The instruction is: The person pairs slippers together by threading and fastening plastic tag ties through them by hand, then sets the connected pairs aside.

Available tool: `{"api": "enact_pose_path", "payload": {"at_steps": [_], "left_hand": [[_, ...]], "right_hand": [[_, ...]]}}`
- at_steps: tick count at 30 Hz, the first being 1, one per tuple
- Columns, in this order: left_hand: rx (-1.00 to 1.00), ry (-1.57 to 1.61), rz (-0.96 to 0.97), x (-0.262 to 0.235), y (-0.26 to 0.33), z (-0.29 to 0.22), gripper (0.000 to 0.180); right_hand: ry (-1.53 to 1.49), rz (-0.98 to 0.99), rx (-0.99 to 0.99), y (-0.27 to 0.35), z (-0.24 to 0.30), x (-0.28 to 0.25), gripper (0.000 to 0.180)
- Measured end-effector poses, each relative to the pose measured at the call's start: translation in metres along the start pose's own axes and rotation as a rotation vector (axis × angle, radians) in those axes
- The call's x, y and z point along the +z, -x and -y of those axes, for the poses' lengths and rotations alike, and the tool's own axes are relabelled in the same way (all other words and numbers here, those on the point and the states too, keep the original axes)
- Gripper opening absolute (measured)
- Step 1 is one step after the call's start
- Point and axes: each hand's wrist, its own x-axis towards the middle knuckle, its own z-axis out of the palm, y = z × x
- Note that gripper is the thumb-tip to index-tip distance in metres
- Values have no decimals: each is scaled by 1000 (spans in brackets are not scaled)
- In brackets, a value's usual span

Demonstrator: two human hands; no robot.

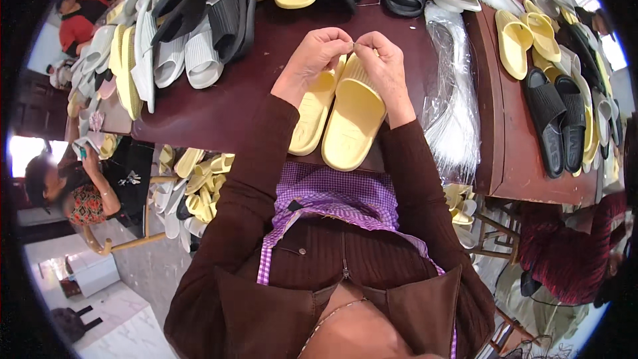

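left hand (318, 54): fingertips pinched together above pair of pale yellow ribbed foam slides (342, 116)
right hand (383, 60): pinched likewise, touching left fingertips

Both brown-sleeved forearms reaching far from near edge, left hand (318, 58) and right hand (384, 66) meeting, fingertips pinched together, knuckles curled

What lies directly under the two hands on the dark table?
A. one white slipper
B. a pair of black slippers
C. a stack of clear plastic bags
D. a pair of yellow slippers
D: the left hand and right hand meet over the strap end of a pair of yellow slippers, lying side by side on the table.
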Motion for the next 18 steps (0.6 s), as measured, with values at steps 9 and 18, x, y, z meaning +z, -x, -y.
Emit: {"api": "enact_pose_path", "payload": {"at_steps": [9, 18], "left_hand": [[68, 38, -93, 3, 4, 2, 10], [193, -113, -561, -66, 32, 7, 20]], "right_hand": [[-114, -129, 64, -2, 0, 10, 3], [281, 174, 16, 49, 48, -15, 24]]}}
